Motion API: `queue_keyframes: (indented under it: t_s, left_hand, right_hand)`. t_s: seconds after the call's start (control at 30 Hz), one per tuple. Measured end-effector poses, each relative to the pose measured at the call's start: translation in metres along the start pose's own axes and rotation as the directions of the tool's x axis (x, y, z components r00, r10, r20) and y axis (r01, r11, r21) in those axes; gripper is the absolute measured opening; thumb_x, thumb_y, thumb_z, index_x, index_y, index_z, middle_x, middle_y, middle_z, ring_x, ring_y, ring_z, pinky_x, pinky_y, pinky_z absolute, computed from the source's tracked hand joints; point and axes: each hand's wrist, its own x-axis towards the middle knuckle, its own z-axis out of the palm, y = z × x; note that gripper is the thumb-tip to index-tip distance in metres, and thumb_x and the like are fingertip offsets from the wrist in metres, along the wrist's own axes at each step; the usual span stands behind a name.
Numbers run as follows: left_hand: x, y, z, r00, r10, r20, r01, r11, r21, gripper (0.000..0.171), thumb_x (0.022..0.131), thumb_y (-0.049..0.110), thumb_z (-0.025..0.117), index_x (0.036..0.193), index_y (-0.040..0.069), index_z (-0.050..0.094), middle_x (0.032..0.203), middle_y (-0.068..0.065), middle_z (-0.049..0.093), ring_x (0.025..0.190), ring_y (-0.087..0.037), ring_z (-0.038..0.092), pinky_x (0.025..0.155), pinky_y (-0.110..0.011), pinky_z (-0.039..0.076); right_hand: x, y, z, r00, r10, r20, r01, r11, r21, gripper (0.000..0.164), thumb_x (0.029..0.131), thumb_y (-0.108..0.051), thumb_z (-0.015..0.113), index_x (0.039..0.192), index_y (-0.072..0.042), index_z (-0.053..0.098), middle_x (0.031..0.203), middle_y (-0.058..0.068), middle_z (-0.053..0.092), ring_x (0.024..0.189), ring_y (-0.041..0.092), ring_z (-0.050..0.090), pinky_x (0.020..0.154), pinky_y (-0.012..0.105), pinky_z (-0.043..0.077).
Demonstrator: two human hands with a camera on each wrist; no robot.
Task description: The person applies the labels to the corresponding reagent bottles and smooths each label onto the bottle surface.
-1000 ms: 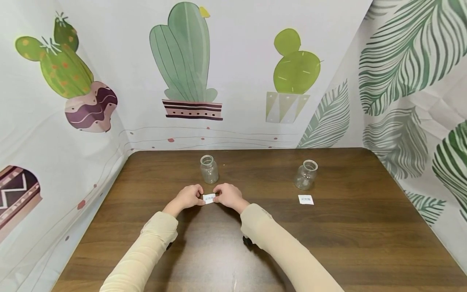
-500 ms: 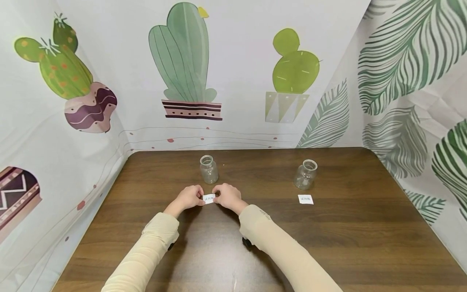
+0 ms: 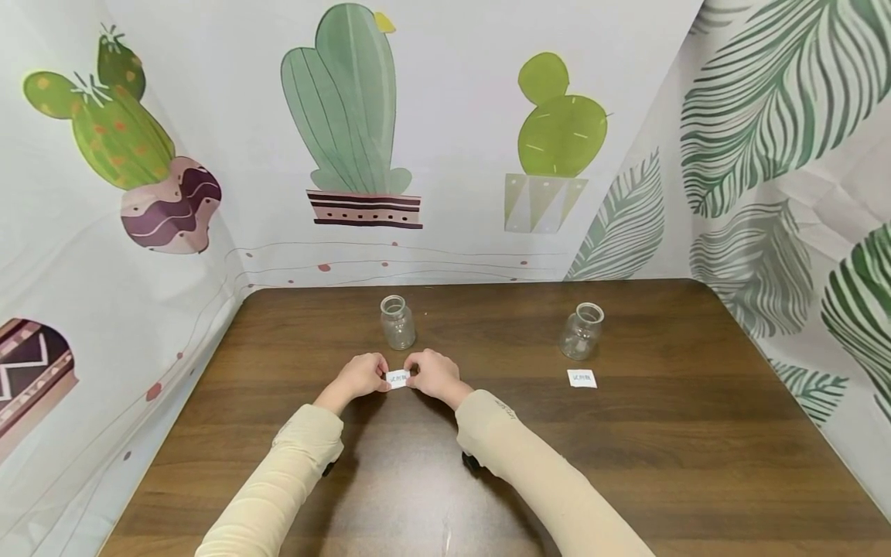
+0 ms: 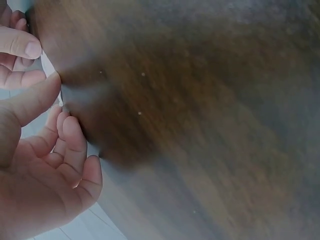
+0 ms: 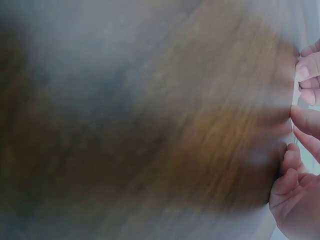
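A small white paper label (image 3: 397, 378) with printed characters lies between both hands, at or just above the table. My left hand (image 3: 362, 376) pinches its left end between thumb and fingers. At the other end, my right hand (image 3: 435, 375) pinches it the same way. Both wrist views show only a thin white strip of the label (image 4: 48, 66) between the fingertips. Just behind the hands stands an uncapped clear glass jar (image 3: 398, 325), upright and untouched.
Farther right on the brown wooden table (image 3: 661, 449) stands another uncapped glass jar (image 3: 581, 334). A second white label (image 3: 582, 378) lies flat in front of it. Behind the table hangs a cloth backdrop (image 3: 459, 155) printed with cacti and leaves.
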Motion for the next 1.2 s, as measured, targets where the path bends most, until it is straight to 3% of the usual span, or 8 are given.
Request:
queue_keyframes:
  t_s: [0.3, 0.5, 0.83, 1.2]
  left_hand:
    - [-0.0015, 0.0047, 0.0016, 1.000, -0.007, -0.021, 0.006, 0.999, -0.048, 0.028, 0.063, 0.010, 0.074, 0.083, 0.003, 0.057, 0.077, -0.005, 0.063, 0.072, -0.017, 0.057, 0.065, -0.029, 0.043]
    - [-0.0005, 0.0045, 0.0029, 0.998, -0.025, -0.054, 0.026, 1.000, 0.012, 0.031, 0.062, 0.019, 0.076, 0.083, 0.003, 0.059, 0.075, -0.004, 0.064, 0.071, -0.019, 0.058, 0.062, -0.030, 0.042]
    - [0.0001, 0.0044, 0.0034, 0.999, -0.036, -0.024, 0.037, 0.999, 0.039, 0.026, 0.063, 0.018, 0.076, 0.078, 0.006, 0.058, 0.070, -0.003, 0.060, 0.067, -0.018, 0.053, 0.059, -0.029, 0.040]
    - [-0.0004, 0.0063, 0.0085, 0.995, -0.053, -0.079, 0.052, 0.999, -0.010, 0.027, 0.061, 0.013, 0.076, 0.075, 0.006, 0.055, 0.072, -0.002, 0.058, 0.067, -0.017, 0.052, 0.059, -0.028, 0.038]
  right_hand:
    - [-0.0005, -0.0004, -0.0009, 1.000, -0.011, 0.006, 0.012, 0.999, -0.030, 0.023, 0.072, -0.027, 0.070, 0.095, -0.027, 0.064, 0.082, -0.003, 0.056, 0.071, 0.014, 0.053, 0.054, 0.028, 0.036]
    - [-0.0015, -0.0015, -0.0018, 1.000, -0.014, 0.008, 0.014, 0.999, -0.035, 0.019, 0.073, -0.028, 0.069, 0.092, -0.027, 0.064, 0.082, -0.004, 0.055, 0.071, 0.015, 0.052, 0.053, 0.028, 0.036]
    - [-0.0014, -0.0003, 0.0011, 1.000, -0.009, -0.004, 0.009, 0.999, -0.047, 0.018, 0.072, -0.028, 0.070, 0.088, -0.028, 0.064, 0.081, -0.004, 0.055, 0.070, 0.015, 0.053, 0.053, 0.029, 0.037]
    - [-0.0024, 0.0003, 0.0003, 1.000, -0.018, -0.005, 0.018, 0.999, -0.049, 0.022, 0.072, -0.028, 0.069, 0.093, -0.028, 0.064, 0.081, -0.004, 0.054, 0.067, 0.013, 0.051, 0.052, 0.028, 0.036]
